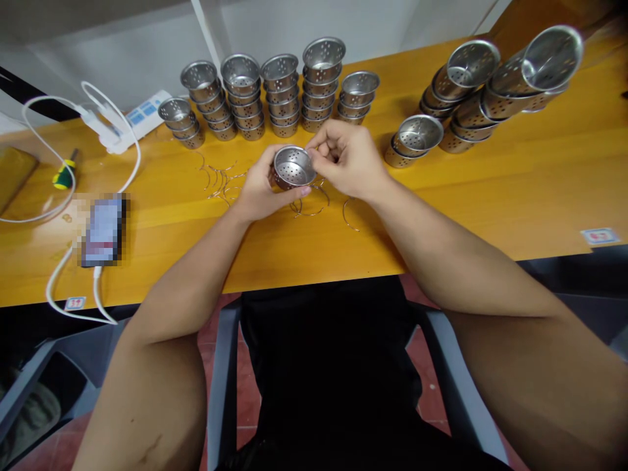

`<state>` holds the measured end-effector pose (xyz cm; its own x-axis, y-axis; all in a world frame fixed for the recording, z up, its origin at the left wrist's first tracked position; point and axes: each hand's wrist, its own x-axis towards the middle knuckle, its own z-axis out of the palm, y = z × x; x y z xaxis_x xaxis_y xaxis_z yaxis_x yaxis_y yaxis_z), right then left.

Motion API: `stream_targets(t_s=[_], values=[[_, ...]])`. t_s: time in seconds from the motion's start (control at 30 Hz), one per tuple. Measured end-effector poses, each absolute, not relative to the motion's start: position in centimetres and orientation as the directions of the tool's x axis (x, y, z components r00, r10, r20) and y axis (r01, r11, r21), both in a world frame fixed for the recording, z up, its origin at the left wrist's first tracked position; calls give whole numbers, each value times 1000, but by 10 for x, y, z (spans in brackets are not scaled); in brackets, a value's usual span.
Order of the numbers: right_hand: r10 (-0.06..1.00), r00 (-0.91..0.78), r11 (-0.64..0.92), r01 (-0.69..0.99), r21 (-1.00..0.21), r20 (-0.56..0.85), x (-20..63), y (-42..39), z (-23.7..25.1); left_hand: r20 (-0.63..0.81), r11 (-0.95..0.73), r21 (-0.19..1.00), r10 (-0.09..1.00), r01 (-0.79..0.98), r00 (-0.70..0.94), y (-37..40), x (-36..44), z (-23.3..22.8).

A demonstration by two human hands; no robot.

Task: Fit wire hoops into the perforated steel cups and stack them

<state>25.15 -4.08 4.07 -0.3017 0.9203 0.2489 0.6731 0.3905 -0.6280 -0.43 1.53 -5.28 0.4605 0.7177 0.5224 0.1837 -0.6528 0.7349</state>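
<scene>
Steel, perforated and cup-shaped, the strainer basket [293, 167] sits between your two hands just above the surface [441, 203], near its front middle. Your left hand [260, 190] cradles it from below and the side, fingers wrapped on its wall; your right hand [346, 157] is pinched together at its rim, seemingly on a thin wire, though the pinch is too small to read. Loose wire loops [314, 204] lie under and beside the hands, so more pieces appear to be waiting. Behind, upright stacks of baskets [279, 98] stand in a row, and tipped stacks [490, 85] lie to the right; which pile is finished cannot be told. A phone [104, 229] and white cable [73, 196] lie far left.
</scene>
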Motion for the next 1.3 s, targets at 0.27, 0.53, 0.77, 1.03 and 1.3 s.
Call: stream_targets(t_s=[0.27,0.53,0.77,1.03,1.3], values=[[932,-279,363,692,-624,233,248,-40,41,498,-633,746,738,209,455,12,-3,-47],[912,-209,406,567,-717,352,242,-32,22,561,-745,638,623,195,545,8,-1,-43],[855,-188,515,219,-828,482,234,-16,1,578,-752,628,622,199,527,7,7,-47],[803,-481,403,2,-915,353,257,-25,28,454,-577,803,755,150,473,3,0,-40],[822,-458,346,-71,-935,339,251,-23,26,464,-584,802,741,125,485,5,1,-48]])
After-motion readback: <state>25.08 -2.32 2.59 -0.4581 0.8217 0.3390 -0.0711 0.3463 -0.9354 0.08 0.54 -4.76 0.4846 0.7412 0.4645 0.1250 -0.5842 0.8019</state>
